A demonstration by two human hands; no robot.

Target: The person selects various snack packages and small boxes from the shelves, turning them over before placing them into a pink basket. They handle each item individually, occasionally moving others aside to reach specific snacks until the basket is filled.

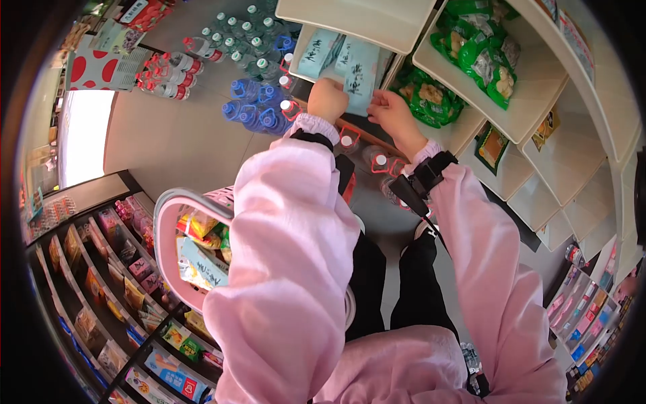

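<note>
A light-blue packet with dark brush lettering (361, 75) hangs over the front of a cream shelf bin, between my two hands. My left hand (328, 101) is closed in a fist at the packet's left edge; its fingertips are hidden, but it appears to grip that edge. My right hand (398, 121) is at the lower right edge, fingers loosely bent and apart, fingertips near the packet. More light-blue packets (319, 52) lie behind it in the bin. A pink basket with a grey rim (161, 222) is by my left arm, holding yellow snack bags and another light-blue packet (200, 262).
Green snack bags (481, 50) fill bins to the right. Large bottles with red handles (380, 161) stand on the floor below the shelf. Blue-wrapped bottle packs (259, 108) and clear bottles (250, 44) stand further left. A dark snack rack (101, 269) curves along the lower left.
</note>
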